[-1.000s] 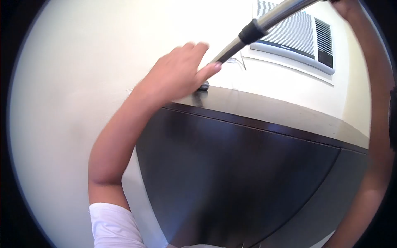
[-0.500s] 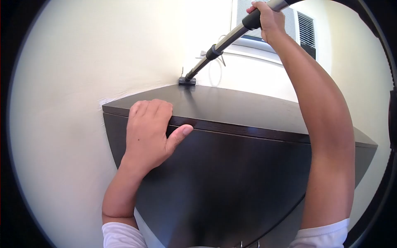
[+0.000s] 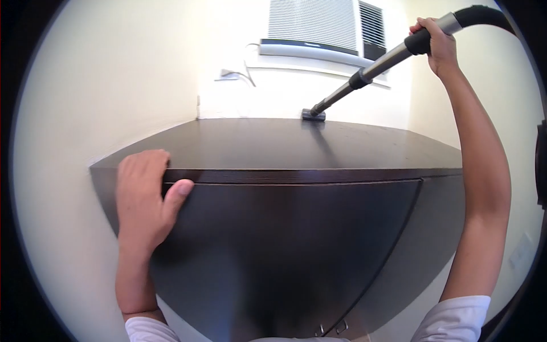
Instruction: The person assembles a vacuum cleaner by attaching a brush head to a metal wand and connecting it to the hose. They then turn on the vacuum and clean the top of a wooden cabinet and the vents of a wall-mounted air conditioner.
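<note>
My left hand [image 3: 142, 196] rests over the front top edge of a dark cabinet [image 3: 296, 251], its fingers on the top and its thumb against the front. Raised at the upper right, my right hand [image 3: 440, 47] is wrapped round the black grip of a metal vacuum tube [image 3: 387, 64]. The tube slants down to the left and ends in a small dark nozzle [image 3: 313, 115], which lies at the back of the cabinet top [image 3: 250, 145], near the wall.
An air conditioner [image 3: 313, 28] is set in the back wall, with a cable and plug [image 3: 231, 73] to its lower left. Walls stand on both sides. A black hose [image 3: 484, 16] curves off at the upper right. Two metal handles [image 3: 342, 326] show low on the cabinet doors.
The nozzle has moved right along the back of the cabinet top, away from the left corner. The camera view has turned to the right. My left hand still lies on the front edge.
</note>
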Demonstrator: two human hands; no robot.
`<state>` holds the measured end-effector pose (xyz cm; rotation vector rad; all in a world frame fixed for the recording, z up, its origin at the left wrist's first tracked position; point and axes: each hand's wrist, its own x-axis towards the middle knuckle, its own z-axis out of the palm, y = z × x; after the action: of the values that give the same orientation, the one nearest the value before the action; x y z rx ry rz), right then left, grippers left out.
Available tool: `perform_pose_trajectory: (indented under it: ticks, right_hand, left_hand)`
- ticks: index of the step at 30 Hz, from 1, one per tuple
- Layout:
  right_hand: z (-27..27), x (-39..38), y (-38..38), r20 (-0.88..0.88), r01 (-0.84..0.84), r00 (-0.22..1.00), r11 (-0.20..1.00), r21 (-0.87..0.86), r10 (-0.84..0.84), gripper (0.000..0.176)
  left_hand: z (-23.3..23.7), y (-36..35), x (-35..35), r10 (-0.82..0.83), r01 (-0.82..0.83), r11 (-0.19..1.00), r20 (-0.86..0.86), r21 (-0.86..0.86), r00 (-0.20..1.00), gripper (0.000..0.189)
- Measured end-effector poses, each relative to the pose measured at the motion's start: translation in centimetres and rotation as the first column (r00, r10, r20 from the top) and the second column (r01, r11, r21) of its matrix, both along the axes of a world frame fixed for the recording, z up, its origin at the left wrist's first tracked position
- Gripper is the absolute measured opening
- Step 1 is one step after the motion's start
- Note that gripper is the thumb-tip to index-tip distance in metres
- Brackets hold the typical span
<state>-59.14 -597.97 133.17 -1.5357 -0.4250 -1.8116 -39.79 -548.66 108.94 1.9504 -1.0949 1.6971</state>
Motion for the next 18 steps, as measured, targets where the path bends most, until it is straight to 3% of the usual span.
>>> perform_pose_trajectory:
  ticks: [3, 8, 13, 16, 18]
  right_hand:
    - [0.0, 0.8, 1.6, -0.024, 0.134, 0.991, 0.989, 0.059, -0.133, 0.016]
    - [-1.9, 3.4, 11.2, 0.041, 0.318, 0.942, 0.926, 0.205, -0.333, 0.015]
    - [-2.6, 4.6, 13.4, 0.105, 0.42, 0.88, 0.862, 0.283, -0.464, 0.012]
    - [-2.2, 5.3, 13.9, 0.13, 0.433, 0.865, 0.851, 0.296, -0.485, 0.012]
    - [-1.9, 5.7, 13.3, 0.143, 0.46, 0.841, 0.829, 0.318, -0.521, 0.011]
  left_hand:
    - [1.4, 6.4, 6.7, 0.017, -0.017, 1.0, -0.047, -0.005, 0.999, 0.068]
    - [2.6, 19.4, 17.9, 0.019, -0.019, 1.0, -0.053, 0.001, 0.998, 0.07]
    - [1.7, 24.5, 28.3, 0.079, -0.08, 0.997, -0.085, -0.007, 0.993, 0.075]
    - [2.4, 26.1, 33.3, 0.008, -0.01, 0.997, -0.028, -0.083, 1.0, 0.081]
    - [3.4, 27.5, 35.4, 0.007, -0.01, 0.999, -0.061, -0.045, 0.998, 0.082]
